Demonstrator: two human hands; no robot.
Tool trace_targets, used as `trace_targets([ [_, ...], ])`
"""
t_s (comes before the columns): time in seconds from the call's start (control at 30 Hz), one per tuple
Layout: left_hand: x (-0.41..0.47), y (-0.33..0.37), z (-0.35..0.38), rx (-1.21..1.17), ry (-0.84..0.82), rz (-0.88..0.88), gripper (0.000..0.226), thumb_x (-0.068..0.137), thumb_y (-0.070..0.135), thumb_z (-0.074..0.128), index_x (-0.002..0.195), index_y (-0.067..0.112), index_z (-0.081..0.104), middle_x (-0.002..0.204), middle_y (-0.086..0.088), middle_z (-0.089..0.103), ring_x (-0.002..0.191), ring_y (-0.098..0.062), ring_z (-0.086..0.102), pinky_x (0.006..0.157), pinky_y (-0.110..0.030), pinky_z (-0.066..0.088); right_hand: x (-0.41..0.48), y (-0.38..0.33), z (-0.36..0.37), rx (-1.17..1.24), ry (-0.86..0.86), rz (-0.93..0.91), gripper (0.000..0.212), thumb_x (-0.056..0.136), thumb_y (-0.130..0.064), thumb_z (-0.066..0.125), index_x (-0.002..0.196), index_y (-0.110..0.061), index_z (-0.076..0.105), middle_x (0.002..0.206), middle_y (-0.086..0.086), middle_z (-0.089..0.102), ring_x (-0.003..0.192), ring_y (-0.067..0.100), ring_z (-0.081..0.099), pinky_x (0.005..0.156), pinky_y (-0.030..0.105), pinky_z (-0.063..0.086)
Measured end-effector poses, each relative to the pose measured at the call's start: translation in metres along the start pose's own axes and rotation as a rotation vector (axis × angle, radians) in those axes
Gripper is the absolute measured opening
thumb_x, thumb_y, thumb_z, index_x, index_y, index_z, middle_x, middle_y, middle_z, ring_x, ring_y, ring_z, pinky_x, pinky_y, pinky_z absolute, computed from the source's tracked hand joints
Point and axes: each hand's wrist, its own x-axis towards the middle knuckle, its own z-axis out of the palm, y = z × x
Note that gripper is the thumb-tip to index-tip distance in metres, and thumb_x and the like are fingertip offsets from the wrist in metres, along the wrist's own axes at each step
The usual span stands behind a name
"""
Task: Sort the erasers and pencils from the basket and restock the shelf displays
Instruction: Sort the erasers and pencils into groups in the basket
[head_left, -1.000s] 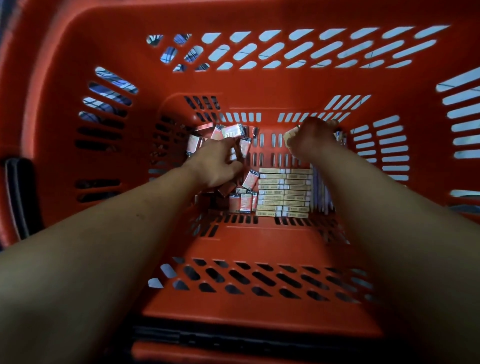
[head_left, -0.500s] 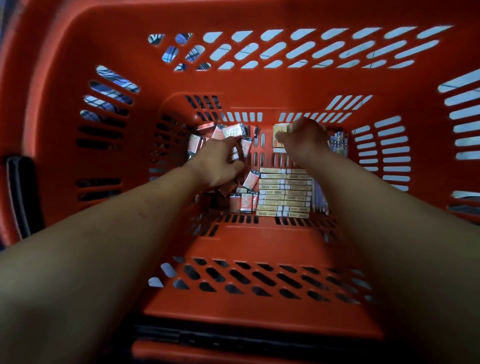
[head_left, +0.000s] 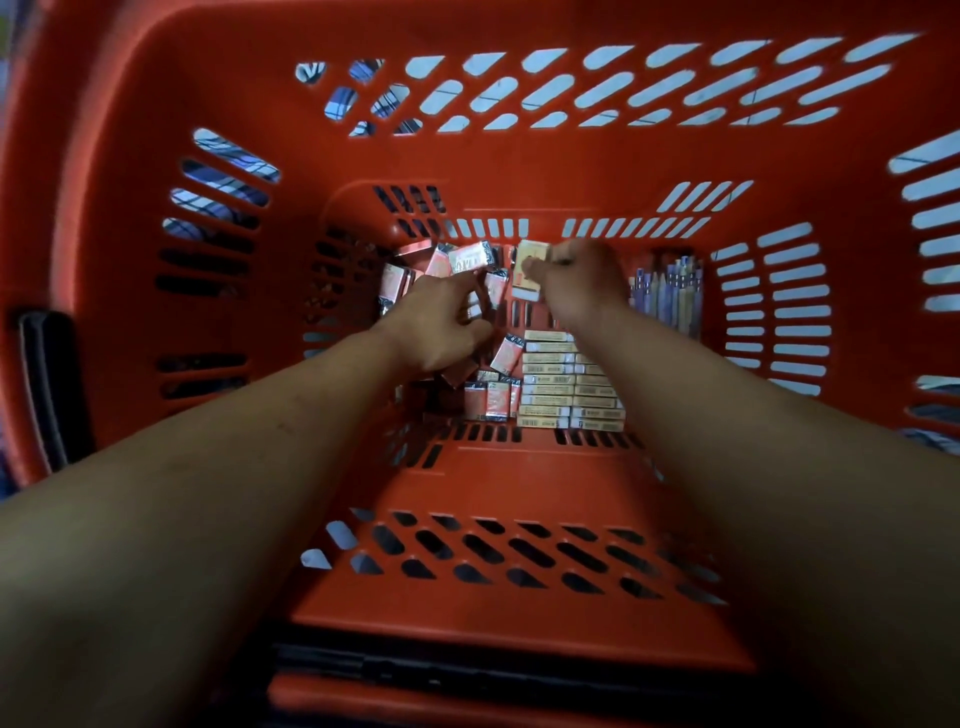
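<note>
A: While right hand (head_left: 582, 280) pinches cream carton (head_left: 530, 262) at basket (head_left: 519, 171) floor's far end: handling?
B: Likely light, stiff; grip long sides. Left hand (head_left: 441, 332): fingers curled over red eraser packs (head_left: 467, 258), hold unclear.

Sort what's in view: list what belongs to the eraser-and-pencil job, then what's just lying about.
Job: basket; loose red-wrapped erasers; stacked cream boxes; pencils along the right wall; single cream box in the grip of the right hand; left hand among the red erasers.
Just there: black handle at the left; black bar at the near edge; checked cloth behind the slots.
</note>
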Motion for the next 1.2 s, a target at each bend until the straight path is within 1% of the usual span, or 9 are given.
trace_targets([
  [0.07,0.000,0.006,-0.004,-0.040,-0.131,-0.092,0.005,0.088,0.020,0.065,0.090,0.021,0.060,0.071,0.004,0.064,0.065,-0.017,0.060,0.057,-0.023,0.037,-0.007,-0.008,0.007,0.081,-0.061,0.011,0.038,0.093,-0.021,0.071,0.061,-0.018,0.051,0.067,0.001,0.055,0.064,0.016,0.053,0.066,0.027,0.043],
  [0.17,-0.001,0.016,-0.007,-0.133,-0.451,-0.212,0.010,0.096,0.021,0.061,0.094,0.015,0.069,0.070,0.000,0.073,0.049,-0.011,0.061,0.040,-0.016,0.040,-0.018,-0.018,0.017,0.187,-0.156,0.059,0.017,0.092,-0.018,0.073,0.084,-0.007,0.064,0.087,0.011,0.066,0.083,0.026,0.064,0.079,0.043,0.054],
  [0.27,-0.005,0.024,-0.007,-0.158,-0.590,-0.275,0.016,0.096,0.005,0.054,0.094,0.012,0.068,0.062,0.002,0.071,0.040,-0.006,0.056,0.035,-0.014,0.039,-0.023,-0.025,0.031,0.136,-0.291,0.015,0.030,0.091,-0.018,0.074,0.068,-0.012,0.056,0.070,0.005,0.054,0.073,0.022,0.053,0.068,0.035,0.044],
  [0.33,-0.007,0.025,-0.005,-0.163,-0.600,-0.283,0.020,0.093,-0.001,0.053,0.087,0.013,0.065,0.052,0.005,0.066,0.036,-0.006,0.053,0.035,-0.016,0.040,-0.026,-0.032,0.035,0.106,-0.332,-0.040,0.030,0.089,-0.017,0.075,0.067,-0.007,0.057,0.067,0.008,0.056,0.069,0.023,0.055,0.070,0.033,0.045],
  [0.43,-0.007,0.023,-0.003,-0.172,-0.574,-0.294,0.018,0.093,-0.001,0.053,0.081,0.010,0.060,0.059,-0.004,0.060,0.034,-0.005,0.054,0.035,-0.018,0.042,-0.022,-0.035,0.029,0.141,-0.374,-0.029,0.026,0.090,-0.019,0.075,0.104,0.002,0.067,0.106,0.019,0.071,0.101,0.034,0.068,0.094,0.045,0.055],
  [0.63,0.002,0.020,-0.003,-0.313,-0.523,-0.313,0.016,0.094,0.003,0.055,0.079,0.005,0.061,0.070,-0.016,0.059,0.050,-0.021,0.062,0.046,-0.025,0.054,-0.007,-0.025,-0.002,0.445,-0.568,0.150,0.047,0.098,-0.012,0.064,0.140,0.001,0.048,0.132,0.017,0.062,0.119,0.032,0.063,0.101,0.044,0.053],
  [0.83,0.004,0.014,0.004,-0.420,-0.513,-0.308,0.021,0.097,0.006,0.057,0.102,-0.013,0.065,0.080,-0.022,0.064,0.066,-0.025,0.073,0.065,-0.040,0.064,-0.014,-0.031,0.004,0.757,-0.625,0.265,0.033,0.101,0.001,0.051,0.133,0.007,0.049,0.123,0.022,0.062,0.114,0.032,0.064,0.098,0.042,0.055],
  [1.07,0.009,0.010,-0.001,-0.437,-0.443,-0.248,0.012,0.092,0.007,0.071,0.104,0.004,0.071,0.081,-0.011,0.073,0.070,-0.022,0.072,0.055,-0.034,0.060,-0.010,-0.040,-0.015,0.469,-0.614,0.108,0.036,0.096,-0.015,0.066,0.130,-0.002,0.060,0.126,0.014,0.069,0.118,0.030,0.066,0.104,0.045,0.051],
  [1.2,0.017,0.007,-0.006,-0.455,-0.398,-0.243,0.022,0.075,0.019,0.082,0.096,0.015,0.078,0.089,-0.012,0.075,0.080,-0.034,0.070,0.074,-0.052,0.061,-0.008,-0.031,-0.046,0.429,-0.621,0.108,0.039,0.081,-0.019,0.080,0.114,-0.007,0.065,0.111,0.014,0.074,0.107,0.035,0.070,0.102,0.053,0.052],
])
